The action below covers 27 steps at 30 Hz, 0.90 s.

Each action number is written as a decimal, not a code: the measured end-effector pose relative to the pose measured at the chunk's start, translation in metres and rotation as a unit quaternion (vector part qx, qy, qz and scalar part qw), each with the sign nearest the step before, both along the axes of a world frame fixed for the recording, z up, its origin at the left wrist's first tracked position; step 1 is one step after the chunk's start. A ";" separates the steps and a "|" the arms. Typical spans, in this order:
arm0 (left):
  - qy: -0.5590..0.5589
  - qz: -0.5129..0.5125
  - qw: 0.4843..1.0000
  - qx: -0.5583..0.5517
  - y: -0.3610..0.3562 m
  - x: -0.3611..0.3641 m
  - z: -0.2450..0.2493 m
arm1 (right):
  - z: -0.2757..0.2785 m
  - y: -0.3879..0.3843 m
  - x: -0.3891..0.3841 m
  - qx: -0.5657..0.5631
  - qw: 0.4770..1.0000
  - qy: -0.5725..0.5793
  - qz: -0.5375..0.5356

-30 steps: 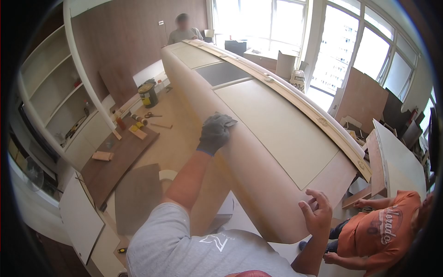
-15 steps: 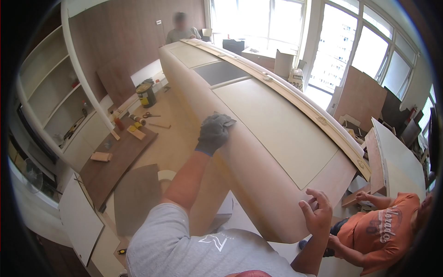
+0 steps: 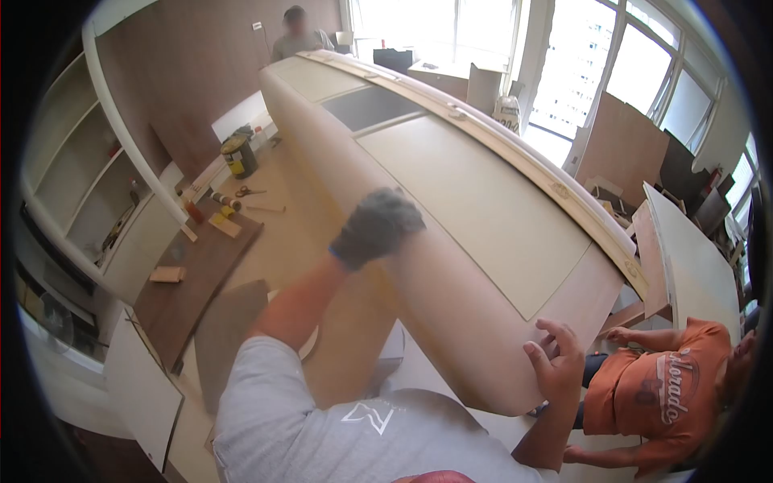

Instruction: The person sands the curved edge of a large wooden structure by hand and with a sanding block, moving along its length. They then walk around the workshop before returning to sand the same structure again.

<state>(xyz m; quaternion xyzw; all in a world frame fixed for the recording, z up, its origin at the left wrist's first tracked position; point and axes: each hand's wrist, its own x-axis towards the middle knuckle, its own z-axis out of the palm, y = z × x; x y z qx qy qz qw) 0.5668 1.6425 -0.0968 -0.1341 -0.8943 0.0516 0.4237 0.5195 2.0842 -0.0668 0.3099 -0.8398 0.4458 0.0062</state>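
Note:
A long wooden piece (image 3: pixel 475 322) with a rounded edge and pale inset panels stretches away in front of me. My left hand (image 3: pixel 377 228), in a dark grey glove, presses on the rounded edge about midway along. It is closed over a grey sheet that looks like sandpaper, blurred and mostly covered by the glove. My right hand (image 3: pixel 557 358) is bare, beside the near end of the piece, with its fingers apart and loosely bent and nothing in them.
A person in an orange shirt (image 3: pixel 664 394) stands close on the right; another person (image 3: pixel 299 36) is at the far end. On the left are a can (image 3: pixel 238 157), scissors (image 3: pixel 250 191), a brown board (image 3: pixel 197 282) and a wood block (image 3: pixel 167 274). Boards (image 3: pixel 700 266) lean at right.
My left hand has slid a little toward me along the rounded edge. My right hand keeps its pose. The person in orange has shifted, with one arm lower. The whole view has tilted slightly.

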 end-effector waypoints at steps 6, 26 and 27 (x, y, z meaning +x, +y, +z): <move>-0.097 0.146 0.969 0.174 -0.073 -0.022 0.002 | -0.005 0.003 0.001 -0.004 1.000 0.008 -0.008; -0.058 -0.028 0.997 0.034 -0.068 -0.023 0.002 | -0.012 -0.001 0.014 0.005 0.998 -0.011 -0.056; -0.067 -0.066 0.994 0.056 -0.077 -0.022 0.000 | -0.014 -0.001 0.014 0.003 0.998 -0.012 -0.055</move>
